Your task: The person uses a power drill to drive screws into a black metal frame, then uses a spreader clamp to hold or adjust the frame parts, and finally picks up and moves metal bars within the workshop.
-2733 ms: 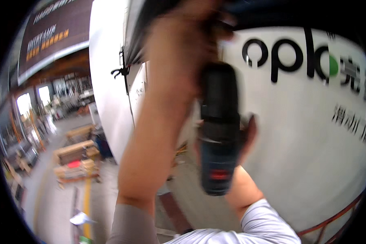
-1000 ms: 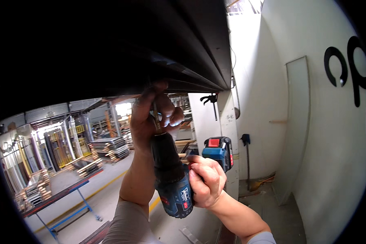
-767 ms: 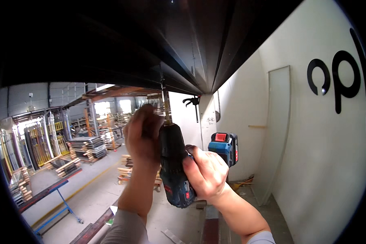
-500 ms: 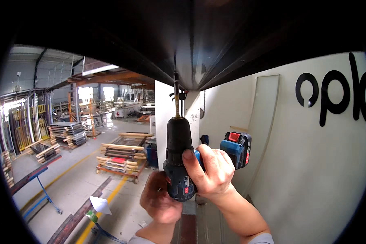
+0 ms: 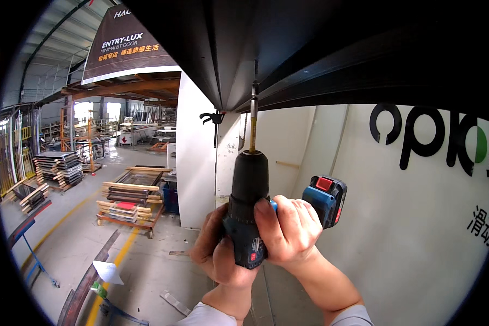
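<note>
Here's the drill, near and central, nose up, its bit aimed at the dark beam overhead! Right hand clamped on it, blue battery jutting out right; left hand wrapped around its left side. Far left, a wood stack; to the right, a white wall.

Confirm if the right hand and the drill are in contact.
Touching. The head view shows the right hand closed around the handle of the drill, its thumb against the right side of the body.
</note>
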`<state>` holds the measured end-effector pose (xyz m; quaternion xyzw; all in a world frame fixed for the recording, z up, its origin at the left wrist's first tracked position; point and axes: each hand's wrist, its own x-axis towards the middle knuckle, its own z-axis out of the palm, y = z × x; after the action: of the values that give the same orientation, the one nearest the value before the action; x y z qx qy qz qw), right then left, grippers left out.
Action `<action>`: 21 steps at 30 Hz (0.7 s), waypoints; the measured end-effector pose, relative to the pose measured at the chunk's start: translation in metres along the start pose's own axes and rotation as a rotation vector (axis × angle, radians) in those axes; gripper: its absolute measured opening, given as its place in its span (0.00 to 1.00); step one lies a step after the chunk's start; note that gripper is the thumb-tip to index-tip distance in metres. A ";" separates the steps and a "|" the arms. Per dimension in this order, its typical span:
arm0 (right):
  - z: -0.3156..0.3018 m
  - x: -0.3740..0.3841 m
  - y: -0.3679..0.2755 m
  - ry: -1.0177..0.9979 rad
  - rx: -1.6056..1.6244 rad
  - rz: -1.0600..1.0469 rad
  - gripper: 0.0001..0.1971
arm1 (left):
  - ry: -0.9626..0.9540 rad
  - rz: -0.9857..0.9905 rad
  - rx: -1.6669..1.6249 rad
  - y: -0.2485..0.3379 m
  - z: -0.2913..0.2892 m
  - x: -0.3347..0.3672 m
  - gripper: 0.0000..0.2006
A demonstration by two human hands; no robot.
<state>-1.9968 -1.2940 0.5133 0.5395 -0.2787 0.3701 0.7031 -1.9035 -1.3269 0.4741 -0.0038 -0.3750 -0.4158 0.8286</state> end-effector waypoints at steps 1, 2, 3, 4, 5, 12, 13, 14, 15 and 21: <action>0.000 0.000 0.001 -0.011 -0.005 0.002 0.26 | 0.001 0.006 -0.019 -0.003 0.000 0.000 0.26; 0.000 0.000 0.001 -0.020 -0.014 0.002 0.26 | 0.002 0.013 -0.035 -0.005 0.000 0.000 0.26; 0.001 -0.001 0.002 -0.026 -0.035 -0.012 0.26 | -0.016 0.027 -0.028 -0.006 -0.001 0.001 0.26; 0.001 -0.002 0.003 -0.031 -0.055 -0.026 0.26 | -0.034 0.040 -0.022 -0.007 -0.001 0.002 0.27; 0.002 -0.001 0.002 -0.033 -0.059 -0.026 0.26 | -0.050 0.063 -0.013 -0.005 -0.001 0.005 0.27; 0.001 0.004 0.007 -0.042 -0.075 -0.037 0.25 | -0.147 0.186 0.058 -0.020 -0.009 0.006 0.21; 0.000 0.005 0.008 -0.044 -0.080 -0.040 0.25 | -0.183 0.232 0.084 -0.024 -0.011 0.006 0.21; -0.001 0.005 0.009 -0.043 -0.083 -0.040 0.25 | -0.233 0.310 0.129 -0.031 -0.014 0.006 0.22; -0.002 0.006 0.009 -0.051 -0.092 -0.046 0.25 | -0.300 0.408 0.188 -0.037 -0.018 0.007 0.22; -0.014 0.014 0.014 -0.110 -0.142 -0.098 0.23 | -0.440 0.519 0.253 -0.049 -0.020 0.007 0.26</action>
<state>-2.0003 -1.2758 0.5282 0.5208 -0.3158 0.2844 0.7404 -1.9221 -1.3700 0.4494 -0.0855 -0.5795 -0.1313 0.7998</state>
